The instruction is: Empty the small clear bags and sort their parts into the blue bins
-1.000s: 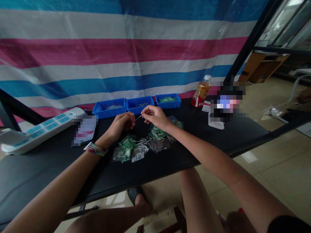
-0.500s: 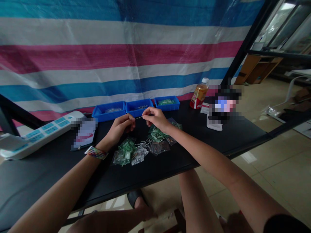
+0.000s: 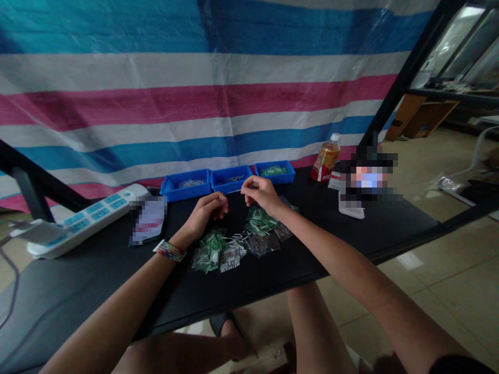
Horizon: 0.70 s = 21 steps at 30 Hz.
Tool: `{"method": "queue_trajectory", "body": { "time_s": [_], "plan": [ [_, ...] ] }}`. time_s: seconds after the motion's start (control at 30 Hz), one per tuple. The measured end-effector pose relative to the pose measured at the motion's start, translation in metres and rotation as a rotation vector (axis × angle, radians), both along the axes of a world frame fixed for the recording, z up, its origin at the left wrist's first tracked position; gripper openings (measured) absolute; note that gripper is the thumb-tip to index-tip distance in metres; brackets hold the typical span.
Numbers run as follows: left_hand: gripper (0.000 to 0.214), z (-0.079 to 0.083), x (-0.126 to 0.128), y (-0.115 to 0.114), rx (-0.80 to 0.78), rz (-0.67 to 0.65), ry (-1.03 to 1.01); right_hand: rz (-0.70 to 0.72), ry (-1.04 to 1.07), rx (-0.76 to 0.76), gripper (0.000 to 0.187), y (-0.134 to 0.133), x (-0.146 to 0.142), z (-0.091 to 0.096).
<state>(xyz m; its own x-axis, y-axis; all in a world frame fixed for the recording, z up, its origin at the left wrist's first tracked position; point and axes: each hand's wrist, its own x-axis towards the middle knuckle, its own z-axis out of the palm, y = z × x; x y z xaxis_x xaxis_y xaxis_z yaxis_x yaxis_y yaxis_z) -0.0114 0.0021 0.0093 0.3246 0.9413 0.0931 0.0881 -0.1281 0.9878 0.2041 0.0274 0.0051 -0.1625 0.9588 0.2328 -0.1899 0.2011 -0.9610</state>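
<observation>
My right hand (image 3: pixel 262 195) pinches a thin metal rod (image 3: pixel 235 191) between thumb and fingertips, its free end pointing left. My left hand (image 3: pixel 210 212) is closed with curled fingers just left of the rod, apart from it; whether anything is in it is hidden. Three blue bins stand behind the hands: the left bin (image 3: pixel 166 191) with clear small pieces, the middle bin (image 3: pixel 219 191) with thin rods, the right bin (image 3: pixel 286 177) with pale green pieces. Below the hands lie green pieces (image 3: pixel 260 222), green packets (image 3: pixel 210 252), silver rods (image 3: pixel 237 240) and clear plastic bags (image 3: pixel 263 245).
A white power strip (image 3: pixel 99 218) and a blurred-out phone (image 3: pixel 150 221) lie at the left of the black table (image 3: pixel 175 301). At the right stand a drink bottle (image 3: pixel 326 158) and a white object (image 3: pixel 352 210). A striped tarp (image 3: pixel 218 114) hangs behind.
The rod was between both hands; my left hand has come away from it and dropped slightly lower. My right hand still pinches it. The whole view has shifted a little.
</observation>
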Motion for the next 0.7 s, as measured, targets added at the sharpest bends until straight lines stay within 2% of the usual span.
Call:
{"method": "queue_trajectory", "body": {
  "time_s": [0.07, 0.13, 0.2, 0.33, 0.4, 0.47, 0.57, 0.63, 0.7],
  "plan": [
    [0.029, -0.001, -0.001, 0.001, 0.002, 0.018, -0.018, -0.068, 0.013, 0.008, 0.031, 0.004, 0.004, -0.001],
    [0.028, -0.002, -0.002, 0.001, 0.004, 0.023, -0.031, -0.07, -0.013, 0.008, 0.033, 0.007, 0.009, -0.002],
    [0.026, -0.002, -0.002, 0.002, 0.005, 0.022, -0.035, -0.086, -0.085, 0.035, 0.033, 0.01, 0.014, -0.004],
    [0.024, 0.001, -0.001, 0.0, 0.024, 0.027, -0.025, -0.208, -0.296, 0.173, 0.023, 0.009, 0.017, -0.004],
    [0.025, 0.002, -0.001, 0.0, 0.033, 0.04, -0.02, -0.127, -0.376, 0.248, 0.021, 0.003, 0.013, -0.002],
    [0.025, 0.003, -0.001, -0.001, 0.039, 0.055, -0.015, 0.035, -0.473, 0.35, 0.019, -0.008, 0.008, 0.001],
    [0.023, 0.003, -0.001, -0.001, 0.055, 0.073, -0.01, 0.232, -0.708, 0.587, 0.016, -0.028, -0.001, 0.005],
    [0.021, 0.003, -0.001, -0.001, 0.067, 0.08, -0.014, 0.292, -0.818, 0.698, 0.012, -0.041, -0.006, 0.005],
    [0.02, 0.003, -0.001, -0.001, 0.073, 0.078, -0.018, 0.315, -0.875, 0.732, 0.012, -0.049, -0.011, 0.005]
  ]
}}
